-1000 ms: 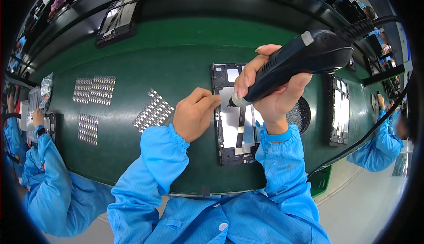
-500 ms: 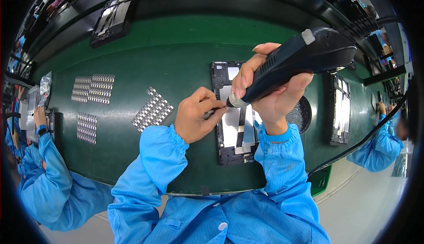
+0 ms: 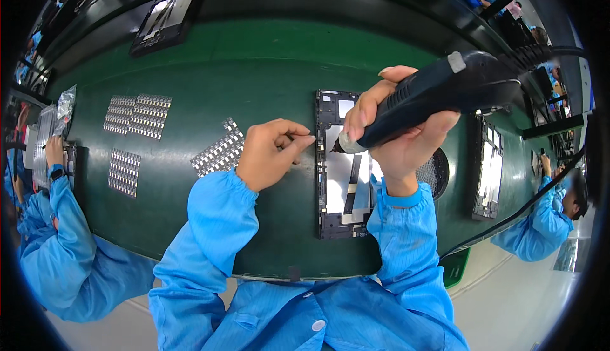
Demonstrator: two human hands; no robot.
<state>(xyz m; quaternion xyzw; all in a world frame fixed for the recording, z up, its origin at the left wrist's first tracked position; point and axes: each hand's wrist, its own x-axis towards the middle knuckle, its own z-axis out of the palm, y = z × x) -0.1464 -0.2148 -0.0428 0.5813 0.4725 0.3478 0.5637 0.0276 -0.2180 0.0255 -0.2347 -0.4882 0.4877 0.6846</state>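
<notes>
My right hand (image 3: 401, 151) is wrapped round a black electric screwdriver (image 3: 454, 87), with its grey collar and dark tip pointing down to the left. The tip is over the left side of an open tablet-like device (image 3: 333, 182), which has a black frame and silvery plates and lies on the green table. My left hand (image 3: 264, 157) is left of that device, apart from the screwdriver tip. Its thumb and forefinger are pinched together; anything between them is too small to make out. A sheet of small parts (image 3: 219, 151) lies partly behind my left hand.
A round black dish (image 3: 437, 173) sits behind my right wrist. More part sheets (image 3: 124, 173) lie at left. Similar devices rest at far left (image 3: 166, 20) and right (image 3: 488, 167). A black cable (image 3: 508, 221) runs along the right; co-workers in blue sit on both sides.
My left hand has drawn back leftward from the screwdriver tip. The screwdriver and my right hand have shifted slightly right; the device also appears a little further right.
</notes>
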